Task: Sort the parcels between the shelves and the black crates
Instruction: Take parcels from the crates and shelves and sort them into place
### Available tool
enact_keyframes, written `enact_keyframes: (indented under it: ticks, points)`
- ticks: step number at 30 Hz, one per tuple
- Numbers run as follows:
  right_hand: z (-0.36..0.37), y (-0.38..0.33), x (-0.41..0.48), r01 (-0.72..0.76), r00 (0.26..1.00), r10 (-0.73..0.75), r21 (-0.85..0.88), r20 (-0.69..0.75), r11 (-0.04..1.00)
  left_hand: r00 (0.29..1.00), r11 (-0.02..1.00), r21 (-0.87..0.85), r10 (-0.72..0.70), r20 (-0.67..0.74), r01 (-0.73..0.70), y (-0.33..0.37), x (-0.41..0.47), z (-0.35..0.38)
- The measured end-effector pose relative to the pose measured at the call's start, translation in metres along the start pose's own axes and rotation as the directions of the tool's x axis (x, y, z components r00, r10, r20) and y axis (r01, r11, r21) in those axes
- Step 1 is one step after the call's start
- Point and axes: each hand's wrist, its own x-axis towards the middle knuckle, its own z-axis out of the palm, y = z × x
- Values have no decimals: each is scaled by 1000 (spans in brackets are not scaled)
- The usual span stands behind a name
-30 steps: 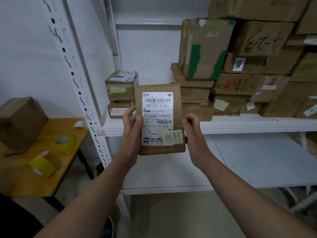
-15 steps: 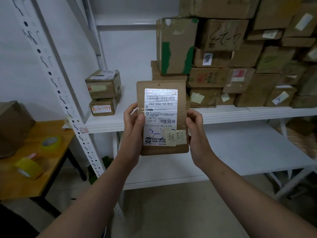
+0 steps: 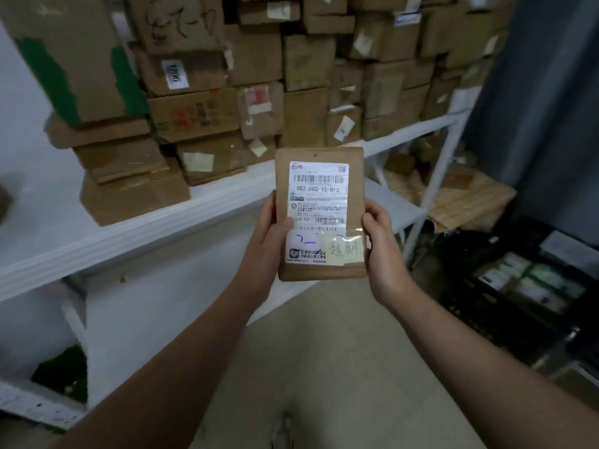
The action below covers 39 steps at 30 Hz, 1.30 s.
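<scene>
I hold a flat brown parcel [image 3: 319, 176] upright in front of me, its white shipping label facing me. My left hand [image 3: 270, 241] grips its left edge, thumb over the label. My right hand [image 3: 382, 251] grips its right edge. Behind it runs the white shelf [image 3: 136, 234], stacked with several cardboard boxes [image 3: 194, 115]. A black crate [image 3: 505, 286] with parcels inside stands on the floor at the lower right.
A white shelf upright [image 3: 431, 186] stands right of the parcel. Woven brown packs [image 3: 460, 199] lie on the lower level behind it. A dark blue-grey panel [image 3: 544, 108] fills the right side. Beige floor [image 3: 324, 367] lies below my arms.
The view has swung right: the wooden table and the two small boxes have left the frame, and the black crate has come in. Both hands still hold the parcel the same way.
</scene>
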Motion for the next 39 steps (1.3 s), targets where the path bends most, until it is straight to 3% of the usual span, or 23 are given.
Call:
enact_keyframes:
  ticks: [10,17,24,32,39]
  points:
    - [-135,2,48,-44,941,60,55,-333,998,920,983,51,-185,345,179,-52,103,140]
    - [-214,21,116,-75,854,117,103,-508,992,864,971,130,-237,445,200,-93,188,227]
    - [-303,37,159,-101,748,105,44,-656,994,773,942,255,-325,544,217,-141,253,322]
    - [-436,57,175,-280,706,300,136,-641,950,714,905,345,-412,566,248,-201,278,447]
    - [-559,74,184,-523,711,395,-62,-582,850,674,805,430,-584,453,409,-264,299,556]
